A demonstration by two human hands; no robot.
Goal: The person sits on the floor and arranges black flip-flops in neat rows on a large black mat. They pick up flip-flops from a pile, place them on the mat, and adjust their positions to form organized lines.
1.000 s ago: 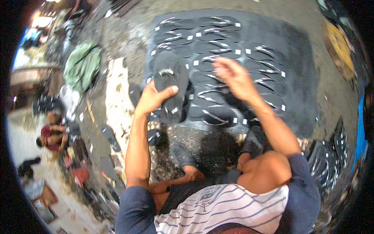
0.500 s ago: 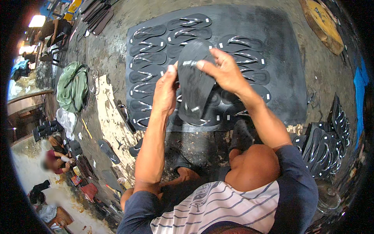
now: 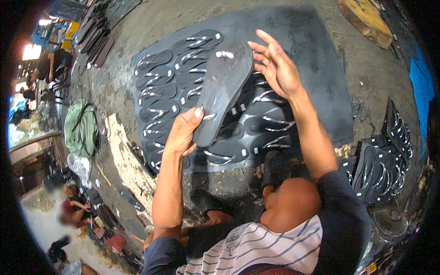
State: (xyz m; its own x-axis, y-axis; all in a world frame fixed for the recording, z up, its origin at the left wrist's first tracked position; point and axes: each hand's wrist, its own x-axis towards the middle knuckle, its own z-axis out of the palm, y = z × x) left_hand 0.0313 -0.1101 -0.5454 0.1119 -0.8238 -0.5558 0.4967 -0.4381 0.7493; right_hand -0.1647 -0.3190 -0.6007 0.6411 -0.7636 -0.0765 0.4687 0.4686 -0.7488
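My left hand point(image 3: 184, 129) grips the narrow end of a black flip-flop point(image 3: 222, 78), thumb on its upturned flat face. No strap shows on that face, and a shiny patch lies near its wide end. My right hand point(image 3: 277, 68) is open beside the wide end, fingers stretched apart; whether a fingertip touches the edge I cannot tell. Below the hands, rows of black flip-flops point(image 3: 158, 91) with shiny silver straps and small white tags lie on a dark sheet point(image 3: 316, 50). The held flip-flop hides part of the middle rows.
More strapped flip-flops point(image 3: 378, 169) are piled at the right. Dark flat pieces point(image 3: 96, 34) are stacked at the upper left, above a green cloth bundle point(image 3: 81, 128). A yellowish wooden slab point(image 3: 366, 20) lies at the upper right. Other people point(image 3: 75, 208) sit at the far left.
My right hand has come off the flip-flop's face and spread its fingers to the right. My left hand has moved down to the narrow end, and the flip-flop has tilted.
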